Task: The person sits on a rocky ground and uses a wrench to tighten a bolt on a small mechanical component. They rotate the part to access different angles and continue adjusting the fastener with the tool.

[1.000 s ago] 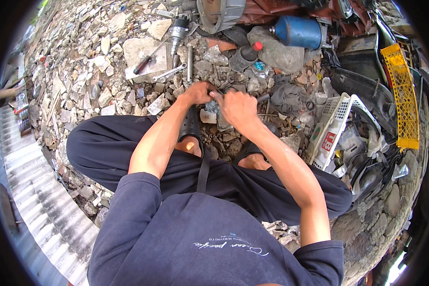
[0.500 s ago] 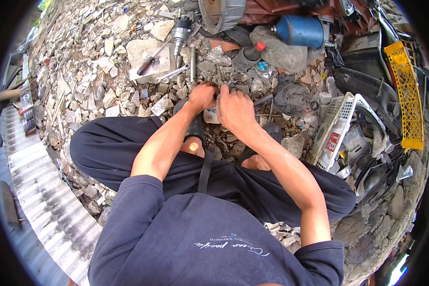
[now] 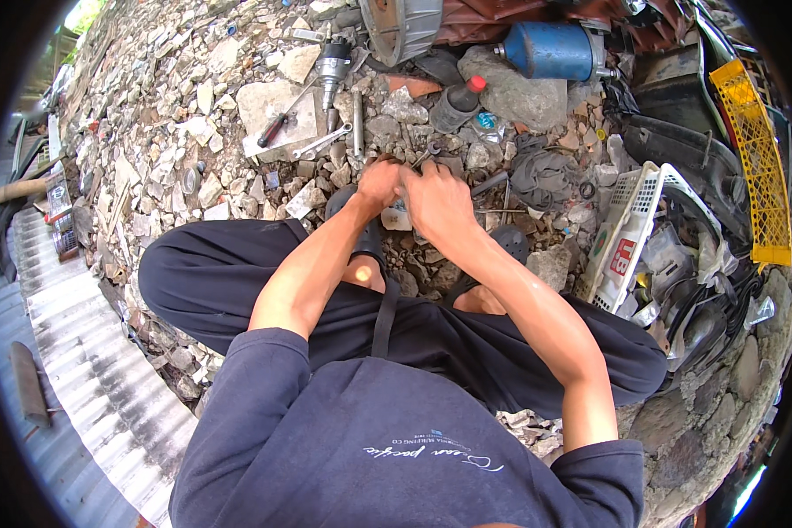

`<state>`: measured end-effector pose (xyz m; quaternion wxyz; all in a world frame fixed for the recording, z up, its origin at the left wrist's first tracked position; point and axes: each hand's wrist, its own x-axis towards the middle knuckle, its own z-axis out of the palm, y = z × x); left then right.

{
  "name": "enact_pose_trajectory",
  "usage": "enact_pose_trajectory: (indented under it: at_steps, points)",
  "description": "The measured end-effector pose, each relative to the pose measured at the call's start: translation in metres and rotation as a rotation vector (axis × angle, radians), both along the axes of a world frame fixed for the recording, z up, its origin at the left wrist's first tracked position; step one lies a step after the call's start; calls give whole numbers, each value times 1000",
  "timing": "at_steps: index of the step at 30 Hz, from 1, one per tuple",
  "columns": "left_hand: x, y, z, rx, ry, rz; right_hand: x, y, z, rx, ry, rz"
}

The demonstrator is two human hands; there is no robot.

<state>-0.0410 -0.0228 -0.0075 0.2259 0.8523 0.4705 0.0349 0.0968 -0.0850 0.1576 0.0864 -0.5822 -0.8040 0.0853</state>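
Just beyond my shoes, my left hand (image 3: 381, 183) and my right hand (image 3: 436, 199) meet low over the rubble with fingers curled inward. Whatever they grip is small, dark and mostly hidden by the fingers. Past my left hand lie a metal rod-shaped tool (image 3: 358, 123) and a combination wrench (image 3: 322, 141). A screwdriver (image 3: 273, 130) with a dark and red handle rests on a flat stone slab (image 3: 299, 132). Beside it lies a silver and black cylindrical part with a shaft (image 3: 333, 70). Right of my right hand is a grey metal bar (image 3: 489, 183).
A dark bottle with a red cap (image 3: 458, 106) stands beyond my hands, near a blue metal cylinder (image 3: 550, 51). Dark cloth (image 3: 543, 172) lies to the right. A white plastic crate (image 3: 620, 238) holds bags and cables. Corrugated metal sheeting (image 3: 97, 352) runs along the left.
The whole view has shifted slightly. My hands stay together at the same spot, with only a small change in the fingers' pose. The surrounding tools have not moved.
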Motion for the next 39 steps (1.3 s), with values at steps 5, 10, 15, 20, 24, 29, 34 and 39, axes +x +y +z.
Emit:
enact_pose_trajectory:
  at_steps: [5, 10, 15, 20, 24, 29, 34, 39]
  points:
    - [0, 4, -6, 18, -27, -39, 0, -1, -9, -29, -12, -47]
    - [3, -4, 26, 32, -121, 10, 4, 13, 9, -202, -92, -122]
    - [-1, -4, 8, 40, -52, 0, 6, 6, 3, 47, 73, -30]
    - [-1, 2, -5, 87, -66, -28, 8, -1, -3, -45, 62, 34]
    - [-2, 4, -7, 64, -146, -32, 3, 12, 13, -358, -119, -70]
    - [-3, 10, -12, 12, -141, -47, 12, 5, 2, -3, 37, 3]
    - [-4, 12, -32, 68, -130, -57, 12, 8, -9, 27, 29, 134]
    - [-4, 15, -19, 51, -122, -189, 1, 26, -7, -226, -198, -35]
